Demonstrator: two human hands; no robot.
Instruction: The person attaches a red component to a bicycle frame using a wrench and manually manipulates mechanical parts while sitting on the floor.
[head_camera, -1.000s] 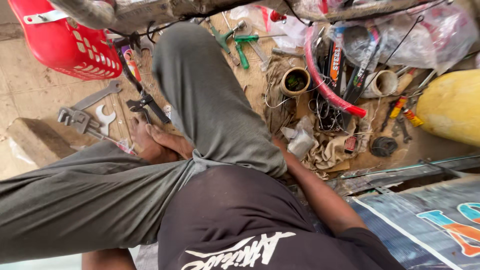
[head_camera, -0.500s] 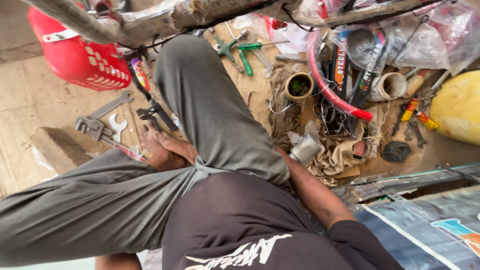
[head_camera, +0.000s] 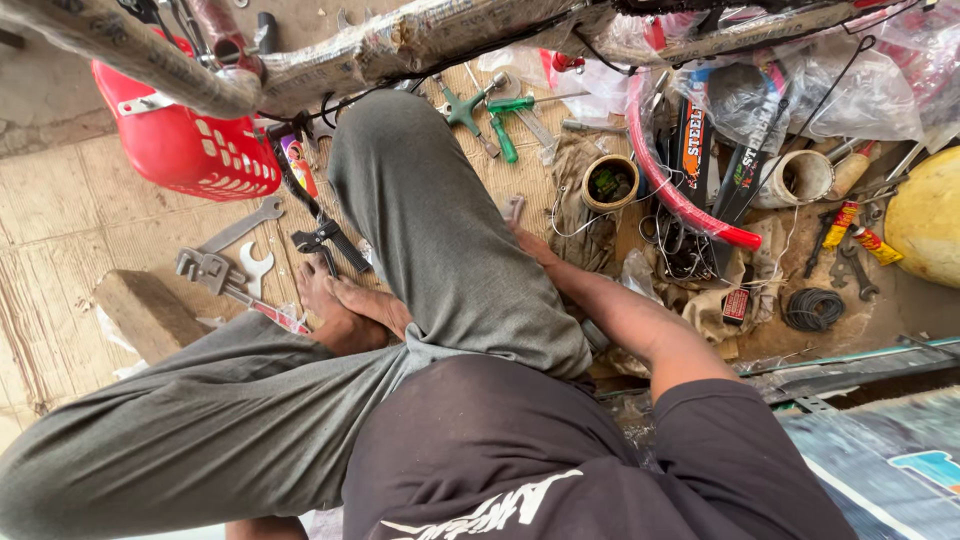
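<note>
I sit cross-legged in grey trousers (head_camera: 440, 240) and a dark shirt. My right forearm reaches forward along my raised knee. My right hand (head_camera: 533, 247) lies by the knee, with its fingertips at a small silver spanner (head_camera: 515, 208) on the mat. The knee hides most of the hand, so its grip is unclear. My left hand is out of sight; only a bit of arm (head_camera: 265, 526) shows at the bottom edge. My bare feet (head_camera: 350, 310) rest crossed under the knee.
A red plastic basket (head_camera: 190, 150) stands at the left, with grey wrenches (head_camera: 225, 262) and black pliers (head_camera: 325, 240) near it. Green-handled tools (head_camera: 495, 115), a tape roll (head_camera: 610, 182), a red hose (head_camera: 680, 190), a wire coil (head_camera: 812, 308) and a yellow container (head_camera: 930, 215) crowd the right. A wrapped frame tube (head_camera: 400, 40) crosses overhead.
My right arm has stretched forward, and the hand now shows beside the knee at the small spanner. The view has shifted slightly; the legs stay put.
</note>
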